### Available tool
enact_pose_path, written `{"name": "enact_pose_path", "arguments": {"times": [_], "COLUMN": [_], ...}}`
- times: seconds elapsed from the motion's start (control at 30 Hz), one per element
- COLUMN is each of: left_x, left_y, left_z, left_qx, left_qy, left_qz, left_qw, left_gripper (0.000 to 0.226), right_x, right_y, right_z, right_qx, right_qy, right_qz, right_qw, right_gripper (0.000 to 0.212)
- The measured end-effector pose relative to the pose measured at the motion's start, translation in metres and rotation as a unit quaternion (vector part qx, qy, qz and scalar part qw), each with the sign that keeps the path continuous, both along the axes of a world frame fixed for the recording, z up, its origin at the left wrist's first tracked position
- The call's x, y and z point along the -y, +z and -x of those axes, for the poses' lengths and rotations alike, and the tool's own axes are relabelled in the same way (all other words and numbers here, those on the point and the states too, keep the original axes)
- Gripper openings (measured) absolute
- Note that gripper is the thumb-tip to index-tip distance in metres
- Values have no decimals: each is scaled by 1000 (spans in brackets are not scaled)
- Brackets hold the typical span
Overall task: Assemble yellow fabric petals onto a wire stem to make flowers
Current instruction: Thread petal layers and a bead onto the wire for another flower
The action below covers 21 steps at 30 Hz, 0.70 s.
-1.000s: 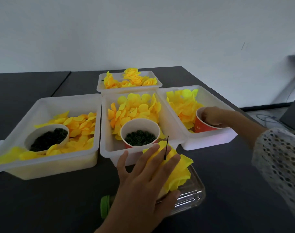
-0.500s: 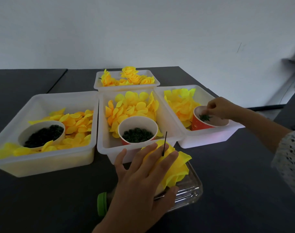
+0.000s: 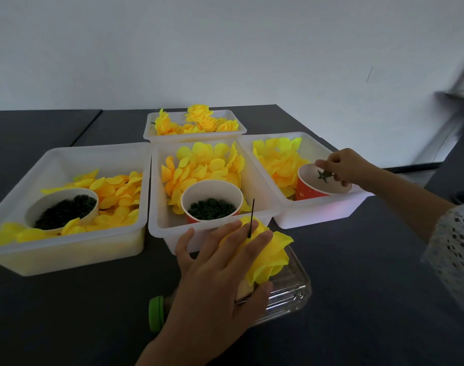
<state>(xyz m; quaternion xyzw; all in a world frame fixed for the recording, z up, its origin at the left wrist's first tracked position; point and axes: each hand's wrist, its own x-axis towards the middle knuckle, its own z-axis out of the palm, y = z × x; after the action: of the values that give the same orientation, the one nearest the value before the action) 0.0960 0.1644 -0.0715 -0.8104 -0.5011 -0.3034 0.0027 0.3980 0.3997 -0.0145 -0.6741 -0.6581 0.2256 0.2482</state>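
A dark table point(image 3: 67, 313) stands against a pale wall point(image 3: 225, 48). The yellow flower point(image 3: 268, 249), its black wire stem point(image 3: 251, 217) upright, rests on a clear bottle point(image 3: 286, 294). The left hand point(image 3: 220, 281) lies spread over it, the stem between its fingers. The right hand point(image 3: 342, 167) pinches a small green piece point(image 3: 323, 175) above a red cup point(image 3: 310, 188).

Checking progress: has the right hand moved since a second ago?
Yes. The right hand has lifted out of the red cup, pinching a green piece above its rim.
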Motion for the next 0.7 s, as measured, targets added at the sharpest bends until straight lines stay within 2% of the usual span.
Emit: {"name": "enact_pose_path", "arguments": {"times": [0.1, 0.17, 0.2, 0.27, 0.33, 0.4, 0.47, 0.7], "left_x": [0, 1, 1, 1, 1, 1, 1, 0], "left_y": [0, 1, 1, 1, 1, 0, 0, -2], "left_z": [-1, -1, -1, -1, -1, -1, -1, 0], "left_qx": [1, 3, 3, -3, -7, -6, -7, -14], "left_qy": [1, 1, 1, 3, 5, 6, 6, 7], "left_qz": [2, 4, 4, 4, 3, 3, 3, 8], "left_qw": [1000, 1000, 1000, 1000, 1000, 1000, 1000, 1000], "left_gripper": [58, 58, 58, 57, 56, 56, 56, 55], "right_x": [10, 25, 34, 58, 84, 109, 127, 143], "right_y": [9, 22, 31, 46, 57, 64, 71, 64], "right_z": [11, 27, 37, 62, 88, 113, 132, 155], "right_qx": [-62, -171, -243, -356, -380, -354, -326, -243], "right_qy": [-13, -22, -9, 63, 165, 254, 290, 259], "right_qz": [5, 14, 41, 161, 298, 359, 351, 265], "right_qw": [998, 985, 969, 918, 860, 826, 828, 896], "right_gripper": [40, 37, 36, 40, 42, 38, 38, 44]}}
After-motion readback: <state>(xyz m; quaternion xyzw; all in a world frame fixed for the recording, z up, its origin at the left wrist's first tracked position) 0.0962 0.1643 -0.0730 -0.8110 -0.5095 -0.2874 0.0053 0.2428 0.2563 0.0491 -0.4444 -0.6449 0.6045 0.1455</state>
